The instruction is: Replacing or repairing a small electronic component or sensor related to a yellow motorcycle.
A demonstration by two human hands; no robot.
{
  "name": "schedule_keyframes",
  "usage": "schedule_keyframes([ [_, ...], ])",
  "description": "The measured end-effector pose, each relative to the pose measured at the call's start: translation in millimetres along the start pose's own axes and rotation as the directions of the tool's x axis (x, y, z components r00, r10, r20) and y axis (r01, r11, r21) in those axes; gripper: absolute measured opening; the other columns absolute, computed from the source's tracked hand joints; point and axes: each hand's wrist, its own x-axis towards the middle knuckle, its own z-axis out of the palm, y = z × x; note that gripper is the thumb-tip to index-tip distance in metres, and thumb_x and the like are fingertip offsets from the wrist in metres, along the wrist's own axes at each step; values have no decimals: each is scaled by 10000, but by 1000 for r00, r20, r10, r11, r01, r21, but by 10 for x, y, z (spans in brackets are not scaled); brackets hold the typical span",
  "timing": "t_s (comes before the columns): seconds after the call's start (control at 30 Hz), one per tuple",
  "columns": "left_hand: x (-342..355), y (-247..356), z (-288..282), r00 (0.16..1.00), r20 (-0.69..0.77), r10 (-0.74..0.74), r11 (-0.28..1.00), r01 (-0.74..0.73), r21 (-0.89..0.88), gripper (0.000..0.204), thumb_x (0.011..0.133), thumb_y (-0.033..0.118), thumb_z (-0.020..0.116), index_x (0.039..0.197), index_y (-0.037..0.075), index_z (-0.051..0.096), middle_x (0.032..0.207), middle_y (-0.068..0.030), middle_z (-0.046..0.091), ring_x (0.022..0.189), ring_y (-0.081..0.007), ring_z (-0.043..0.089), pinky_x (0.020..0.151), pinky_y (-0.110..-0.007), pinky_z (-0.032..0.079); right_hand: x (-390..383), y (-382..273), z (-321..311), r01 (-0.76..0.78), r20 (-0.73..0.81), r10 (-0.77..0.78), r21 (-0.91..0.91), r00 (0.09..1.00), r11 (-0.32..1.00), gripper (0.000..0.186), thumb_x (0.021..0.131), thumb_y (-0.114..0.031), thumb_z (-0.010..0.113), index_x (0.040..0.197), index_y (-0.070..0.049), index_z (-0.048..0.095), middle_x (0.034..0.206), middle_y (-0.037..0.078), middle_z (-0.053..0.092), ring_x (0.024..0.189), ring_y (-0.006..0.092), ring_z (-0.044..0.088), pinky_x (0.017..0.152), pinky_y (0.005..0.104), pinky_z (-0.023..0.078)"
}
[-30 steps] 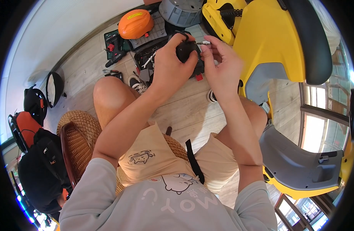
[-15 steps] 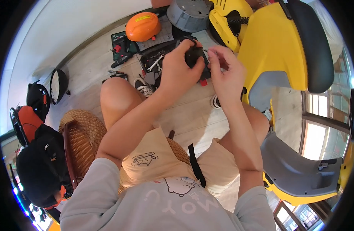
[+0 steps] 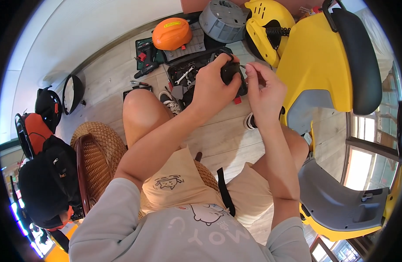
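Observation:
Above my lap, my left hand (image 3: 216, 87) is wrapped round a black object (image 3: 229, 69), thumb on its near side and fingers over the top; its shape is mostly hidden. Just to its right, my right hand (image 3: 264, 89) pinches a small thin piece (image 3: 243, 66) beside that object, too small to name. Beneath them on the floor lies an open black toolbox (image 3: 179, 67) with wrenches (image 3: 184, 75) and other tools, partly covered by my hands.
An orange helmet (image 3: 170, 30), cordless drill (image 3: 148, 65) and grey plastic housing (image 3: 220, 19) sit beyond. Yellow scooter bodywork (image 3: 316, 56) fills the right. A wicker chair (image 3: 98, 166), black backpack (image 3: 43, 183) and round mirror (image 3: 72, 94) are on the left.
The whole view has shifted, so hands and surroundings appear further right and lower. The silver piece that showed at my right fingertips a second ago is now mostly out of sight.

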Motion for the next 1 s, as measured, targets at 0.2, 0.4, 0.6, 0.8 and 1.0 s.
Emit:
schedule_keyframes([
  [0.2, 6, 0, 9, 1000, 9, 15, 999, -14, -36, 269, 798, 61, 664, 1054, 0, 611, 805, -103, 657, 698, -109, 593, 656, -267, 493, -2, -84, 7, -139, 17, 138, 149, 990, 979, 121, 897, -60, 684, 1002, 0, 687, 726, 84, 665, 612, 109, 642, 560, 240, 498],
  [0.4, 26, -46, 26, 998, -15, 53, 998, -54, -44, 256, 800, 55, 660, 1043, -4, 608, 786, -99, 656, 696, -112, 605, 645, -269, 494, -37, -64, 53, -112, -1, 113, 120, 994, 986, 128, 898, -21, 659, 1020, 9, 685, 770, 105, 700, 625, 129, 671, 578, 257, 521],
  [0.6, 39, -6, 4, 997, 20, -79, 994, 81, -75, 259, 796, 69, 664, 1041, -2, 613, 801, -92, 664, 699, -109, 606, 645, -269, 495, -16, -6, 2, -67, 47, 66, 27, 997, 997, 125, 898, -49, 664, 995, 25, 692, 802, 143, 696, 645, 172, 685, 595, 267, 527],
  [0.8, 34, -25, 19, 1000, 7, -1, 1000, 2, -28, 276, 785, 82, 675, 1045, 6, 621, 805, -94, 663, 704, -107, 602, 644, -271, 493, 0, -51, -4, -69, 2, 69, 12, 998, 998, 110, 895, -69, 678, 979, 1, 691, 754, 134, 682, 613, 171, 662, 574, 265, 510],
  [1.0, 28, -34, 27, 1000, -9, 17, 999, -18, -46, 276, 785, 78, 677, 1045, 1, 623, 804, -98, 660, 705, -107, 597, 644, -269, 493, -4, -107, 22, -157, 19, 156, 117, 988, 981, 68, 888, -73, 695, 911, -21, 657, 695, 96, 665, 581, 152, 642, 559, 262, 495],
])
